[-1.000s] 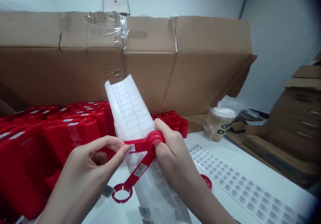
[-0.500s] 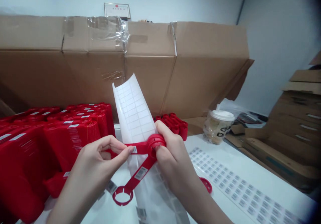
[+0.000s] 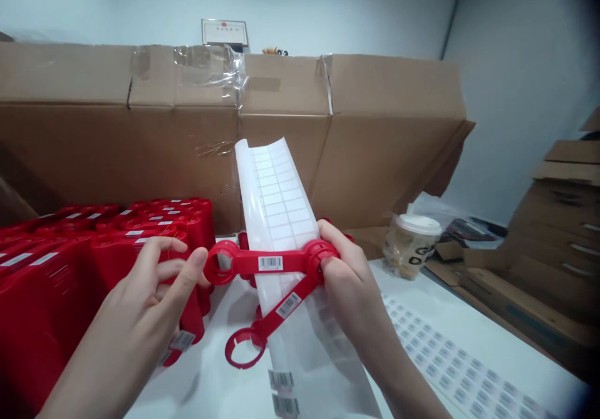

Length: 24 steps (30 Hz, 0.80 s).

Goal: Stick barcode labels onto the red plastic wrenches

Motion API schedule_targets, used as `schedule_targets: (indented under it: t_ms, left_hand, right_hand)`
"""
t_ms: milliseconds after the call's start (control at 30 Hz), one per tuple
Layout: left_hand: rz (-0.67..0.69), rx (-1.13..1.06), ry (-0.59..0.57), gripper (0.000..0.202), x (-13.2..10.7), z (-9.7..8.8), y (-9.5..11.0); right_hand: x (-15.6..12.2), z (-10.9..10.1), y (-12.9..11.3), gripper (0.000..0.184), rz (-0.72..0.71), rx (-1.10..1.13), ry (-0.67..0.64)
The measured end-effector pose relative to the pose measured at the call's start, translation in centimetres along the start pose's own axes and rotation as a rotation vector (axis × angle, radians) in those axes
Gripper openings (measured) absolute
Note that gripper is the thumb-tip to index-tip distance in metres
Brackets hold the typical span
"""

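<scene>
Over the surface (image 3: 210, 369), my right fingers (image 3: 335, 274) grip red ring-ended strips (image 3: 295, 261), left fingers (image 3: 162, 247) loosely open; probably mid-labelling, next wants steadiness.

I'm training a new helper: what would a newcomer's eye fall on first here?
Probably the two bright red ringed pieces in the right hand, fanned out mid-picture, each bearing a barcode label. Stacked red parts crowd the left, and brown cardboard spans the back.
</scene>
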<state>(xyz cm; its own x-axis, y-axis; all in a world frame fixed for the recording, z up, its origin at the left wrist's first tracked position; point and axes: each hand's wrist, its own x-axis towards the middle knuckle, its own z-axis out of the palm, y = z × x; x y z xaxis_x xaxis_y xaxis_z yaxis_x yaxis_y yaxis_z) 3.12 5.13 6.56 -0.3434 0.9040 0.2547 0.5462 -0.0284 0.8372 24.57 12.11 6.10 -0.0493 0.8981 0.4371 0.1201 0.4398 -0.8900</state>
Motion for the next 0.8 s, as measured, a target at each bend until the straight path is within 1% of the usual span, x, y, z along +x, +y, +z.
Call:
schedule_targets:
  t_ms: [33, 133, 267, 300, 367, 433, 533, 667, 733, 800]
  left_hand:
    - [0.009, 0.012, 0.012, 0.060, -0.1, 0.2, 0.2]
    - [0.003, -0.003, -0.006, 0.067, -0.6, 1.4, 0.9]
    - [0.011, 0.013, 0.045, 0.067, -0.6, 2.8, 1.7]
    - [0.010, 0.003, 0.034, 0.065, -0.4, 2.9, 1.6]
    - [-0.011, -0.075, -0.041, 0.057, -0.1, 2.9, 1.3]
    - [-0.020, -0.177, -0.139, 0.050, 0.2, 2.5, 0.9]
    - [-0.024, -0.249, -0.209, 0.046, 0.3, 2.1, 0.6]
    - [-0.047, -0.244, -0.212, 0.051, 0.3, 2.5, 0.8]
    - [-0.027, -0.230, -0.174, 0.053, 0.3, 2.8, 1.0]
    - [-0.010, -0.254, -0.173, 0.051, 0.3, 2.9, 1.1]
  right_hand:
    - [0.0, 0.0, 0.0, 0.017, -0.001, 0.007, 0.006]
    - [-0.3, 0.6, -0.1, 0.019, -0.020, 0.009, 0.008]
    - [-1.3, 1.6, -0.1, 0.018, -0.130, 0.016, -0.062]
    - [-1.5, 1.8, -0.1, 0.018, -0.163, 0.011, -0.069]
    - [-1.6, 1.8, -0.1, 0.019, -0.192, 0.001, -0.062]
    - [-1.4, 1.6, -0.1, 0.018, -0.164, 0.002, -0.046]
    - [-0.9, 1.4, 0.1, 0.018, -0.095, 0.000, -0.025]
    - [-0.7, 1.4, 0.2, 0.017, -0.046, 0.025, -0.038]
    - [-0.8, 1.5, 0.2, 0.017, -0.044, 0.053, -0.052]
    - [-0.9, 1.5, 0.1, 0.016, -0.057, 0.053, -0.051]
